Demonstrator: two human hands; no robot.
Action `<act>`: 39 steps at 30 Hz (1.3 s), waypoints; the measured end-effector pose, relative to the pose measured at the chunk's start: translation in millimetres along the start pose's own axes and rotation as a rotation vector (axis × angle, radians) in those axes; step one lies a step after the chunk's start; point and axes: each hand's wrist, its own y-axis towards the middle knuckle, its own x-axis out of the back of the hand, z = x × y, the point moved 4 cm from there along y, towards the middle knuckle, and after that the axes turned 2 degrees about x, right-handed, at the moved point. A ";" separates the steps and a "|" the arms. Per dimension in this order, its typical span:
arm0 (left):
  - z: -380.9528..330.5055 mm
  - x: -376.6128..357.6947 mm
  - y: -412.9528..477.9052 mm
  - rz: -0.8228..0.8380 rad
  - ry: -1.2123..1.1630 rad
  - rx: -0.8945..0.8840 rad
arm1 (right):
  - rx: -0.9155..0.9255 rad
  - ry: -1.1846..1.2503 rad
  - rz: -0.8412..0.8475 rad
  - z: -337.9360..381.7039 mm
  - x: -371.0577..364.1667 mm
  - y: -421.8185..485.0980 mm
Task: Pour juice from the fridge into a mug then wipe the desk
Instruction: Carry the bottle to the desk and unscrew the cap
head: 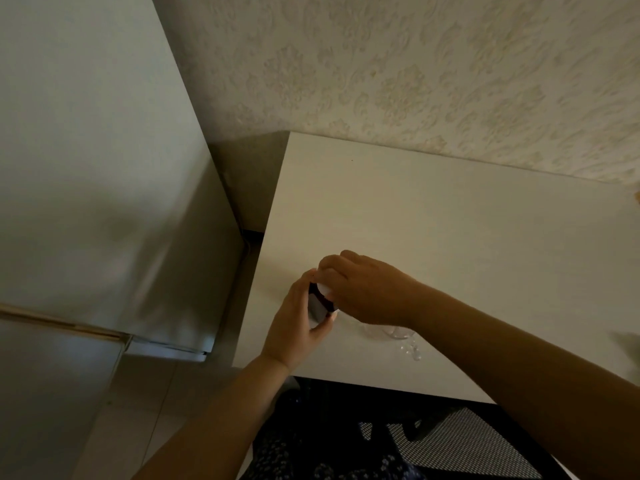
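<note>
A dark juice bottle (318,306) with a white cap (325,289) stands near the left front corner of the white desk (433,220). My left hand (294,323) wraps around the bottle's body. On top of it my right hand (367,289) closes its fingers over the cap. A clear glass mug (394,332) sits on the desk just right of the bottle, mostly hidden under my right forearm. A few water drops (410,351) lie on the desk in front of the mug. The fridge (86,168) stands to the left with its doors shut.
A patterned wall (415,64) runs behind the desk. A narrow gap separates the fridge from the desk's left edge. A chair with a woven seat (467,445) stands under the desk's front edge.
</note>
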 end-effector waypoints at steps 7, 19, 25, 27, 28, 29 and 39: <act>-3.1 0.2 -1.3 -0.006 0.023 0.012 | -0.273 0.061 -0.086 0.9 -6.6 6.9; -2.2 -0.4 1.0 0.029 0.021 -0.008 | -0.173 0.071 -0.064 -6.4 -7.6 -0.4; -2.2 -1.1 -1.2 0.014 0.032 0.024 | -0.317 0.072 -0.071 -1.6 -11.4 5.9; -5.5 -0.9 -1.1 0.007 0.024 0.023 | -0.248 0.085 -0.085 -5.1 -10.9 4.3; -6.5 -1.1 -1.0 0.006 0.024 0.021 | -0.198 0.072 -0.073 -6.9 -10.5 4.0; -6.9 -1.2 -0.8 0.008 0.023 0.020 | -0.141 0.053 -0.050 -7.9 -9.2 3.8; -2.5 -2.8 -1.9 0.012 0.022 0.031 | -0.275 0.015 -0.070 0.6 -1.5 -3.0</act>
